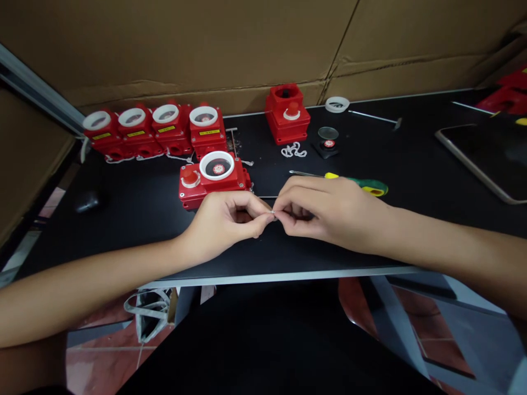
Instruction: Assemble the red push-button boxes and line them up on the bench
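My left hand (230, 222) and my right hand (329, 211) meet above the black table, fingertips pinched together around a tiny pale thing (273, 212), too small to name. Just behind my left hand lies a red box (190, 193) with a white ring, a round dark window and a red knob. A screwdriver (368, 185) with a green and yellow handle lies behind my right hand, its shaft pointing left. Part of a thin metal rod (265, 197) shows between the hands.
Several red boxes with white rings (167, 131) stand at the back left. Further right are an open red box (287, 123), a white cord (293, 150), a loose white ring (337, 105), a glass disc (328, 133), a T-shaped tool (374, 116) and a phone (486, 159).
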`<action>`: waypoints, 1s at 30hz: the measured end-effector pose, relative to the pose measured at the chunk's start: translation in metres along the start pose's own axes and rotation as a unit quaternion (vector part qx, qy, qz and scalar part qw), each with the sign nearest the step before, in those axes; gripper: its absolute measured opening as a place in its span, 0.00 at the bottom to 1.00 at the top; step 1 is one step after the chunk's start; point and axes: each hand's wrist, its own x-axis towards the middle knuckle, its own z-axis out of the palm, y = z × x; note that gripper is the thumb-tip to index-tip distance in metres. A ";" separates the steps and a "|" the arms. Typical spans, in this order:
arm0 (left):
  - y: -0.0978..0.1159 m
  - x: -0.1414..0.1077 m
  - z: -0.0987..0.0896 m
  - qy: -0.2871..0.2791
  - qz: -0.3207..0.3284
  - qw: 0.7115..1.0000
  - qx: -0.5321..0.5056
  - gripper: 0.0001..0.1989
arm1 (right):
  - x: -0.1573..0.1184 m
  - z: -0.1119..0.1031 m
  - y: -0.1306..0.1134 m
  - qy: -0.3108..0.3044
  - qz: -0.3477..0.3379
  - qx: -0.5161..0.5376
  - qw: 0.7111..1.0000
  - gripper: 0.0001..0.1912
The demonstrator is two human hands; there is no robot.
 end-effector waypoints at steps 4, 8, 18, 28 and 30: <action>0.001 -0.003 0.001 0.004 0.002 1.000 0.015 0.11 | 0.007 -0.004 -0.001 -0.042 0.127 0.163 0.977 0.05; 0.000 -0.005 0.002 0.013 0.030 0.999 0.039 0.12 | 0.012 -0.009 -0.003 -0.116 0.269 0.325 0.899 0.12; -0.006 -0.010 0.001 0.019 0.197 0.973 0.121 0.08 | 0.020 -0.013 -0.003 -0.150 0.342 0.430 0.822 0.21; -0.001 -0.011 -0.003 0.027 0.179 0.966 0.185 0.03 | 0.020 -0.015 0.001 -0.173 0.355 0.421 0.817 0.22; -0.002 -0.011 -0.003 0.024 0.186 0.963 0.196 0.03 | 0.019 -0.014 0.001 -0.172 0.358 0.420 0.816 0.23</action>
